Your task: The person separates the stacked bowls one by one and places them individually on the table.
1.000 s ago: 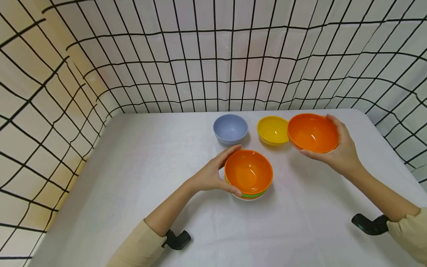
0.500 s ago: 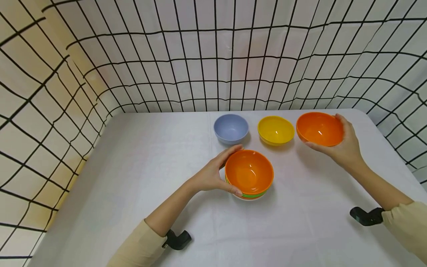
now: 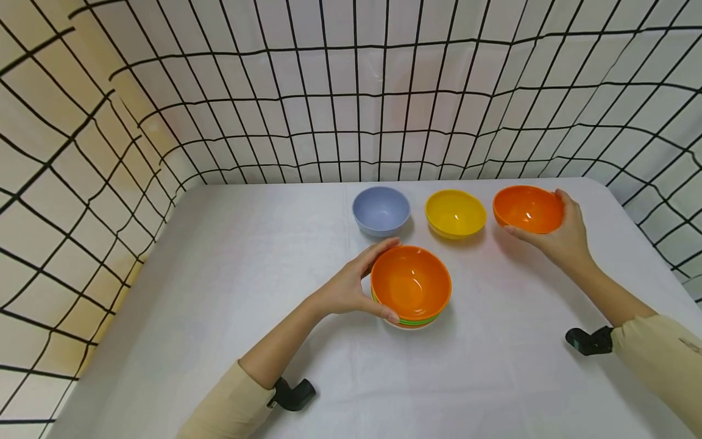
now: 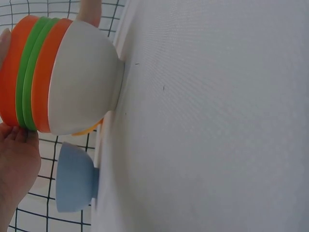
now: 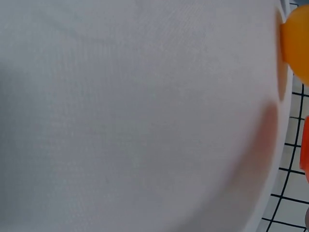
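In the head view, my left hand (image 3: 351, 286) holds a stack of nested bowls, thumb and fingers spread round its left side. An orange bowl (image 3: 411, 283) tops it; the left wrist view shows green bowls (image 4: 29, 77), another orange bowl (image 4: 47, 77) and a white bowl (image 4: 84, 79) at the bottom, its foot on the table. My right hand (image 3: 567, 238) grips a separate orange bowl (image 3: 528, 210) by its right side, low over the back right of the table. Only a sliver of that bowl (image 5: 305, 147) shows in the right wrist view, with its shadow on the cloth.
A blue bowl (image 3: 381, 211) stands behind the stack. Between it and the gripped orange bowl stands a yellow bowl (image 3: 455, 213). White cloth (image 3: 247, 274) covers the table, and a black wire grid (image 3: 356, 94) rises along its back and sides.
My right hand has carried the orange bowl right and lower, away from the yellow bowl it overlapped before. My left hand and the stack have stayed put.
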`<state>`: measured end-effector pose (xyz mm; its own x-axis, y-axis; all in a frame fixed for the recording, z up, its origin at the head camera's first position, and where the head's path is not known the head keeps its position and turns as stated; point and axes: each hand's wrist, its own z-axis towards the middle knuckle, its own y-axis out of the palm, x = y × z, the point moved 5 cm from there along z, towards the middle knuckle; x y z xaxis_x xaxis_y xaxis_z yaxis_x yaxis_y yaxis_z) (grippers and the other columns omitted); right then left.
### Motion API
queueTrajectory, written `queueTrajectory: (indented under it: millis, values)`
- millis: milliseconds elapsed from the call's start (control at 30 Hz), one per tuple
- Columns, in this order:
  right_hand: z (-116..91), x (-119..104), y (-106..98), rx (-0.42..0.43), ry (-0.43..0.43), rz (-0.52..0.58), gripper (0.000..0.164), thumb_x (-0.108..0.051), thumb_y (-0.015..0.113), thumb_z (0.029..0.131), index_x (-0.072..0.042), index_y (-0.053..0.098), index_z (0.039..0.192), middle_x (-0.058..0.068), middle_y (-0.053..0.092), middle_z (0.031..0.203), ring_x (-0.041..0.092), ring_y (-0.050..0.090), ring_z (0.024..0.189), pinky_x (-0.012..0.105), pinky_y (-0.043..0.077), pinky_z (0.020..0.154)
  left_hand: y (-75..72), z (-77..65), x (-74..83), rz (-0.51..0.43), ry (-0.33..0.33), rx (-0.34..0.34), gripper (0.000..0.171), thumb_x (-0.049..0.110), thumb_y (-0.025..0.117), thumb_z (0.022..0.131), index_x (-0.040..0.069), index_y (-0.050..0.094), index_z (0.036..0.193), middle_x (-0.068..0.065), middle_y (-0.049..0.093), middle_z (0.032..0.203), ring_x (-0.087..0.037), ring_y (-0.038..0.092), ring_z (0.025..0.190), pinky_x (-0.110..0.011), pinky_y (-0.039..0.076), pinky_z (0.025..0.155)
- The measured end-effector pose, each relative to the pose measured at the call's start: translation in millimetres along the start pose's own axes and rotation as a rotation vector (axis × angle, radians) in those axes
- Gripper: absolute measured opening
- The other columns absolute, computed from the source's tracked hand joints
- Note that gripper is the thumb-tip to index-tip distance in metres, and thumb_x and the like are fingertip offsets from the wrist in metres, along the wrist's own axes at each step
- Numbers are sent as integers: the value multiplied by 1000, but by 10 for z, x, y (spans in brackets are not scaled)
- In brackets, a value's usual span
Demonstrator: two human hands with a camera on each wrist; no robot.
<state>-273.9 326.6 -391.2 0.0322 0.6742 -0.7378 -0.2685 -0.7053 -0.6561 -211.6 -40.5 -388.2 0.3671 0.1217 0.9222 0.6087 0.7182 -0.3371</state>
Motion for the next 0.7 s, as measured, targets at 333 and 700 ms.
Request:
queueTrajectory:
  millis: [333,700]
  values:
    - [87,157,136,-14,51,-2,109,-45,74,73,-8,4,148,21,15,149,44,23,130,65,31,98,-4,-12,-3,-15,-2,-1,109,16,88,59,19,22,147,6,31,147,-8,34,131,-30,29,110]
    - [107,214,199,-21,58,-1,109,-43,74,73,-5,4,148,25,16,147,46,25,128,64,30,99,-5,-10,-3,-19,-9,0,110,12,88,59,16,22,147,6,31,147,-9,34,131,-30,28,110]
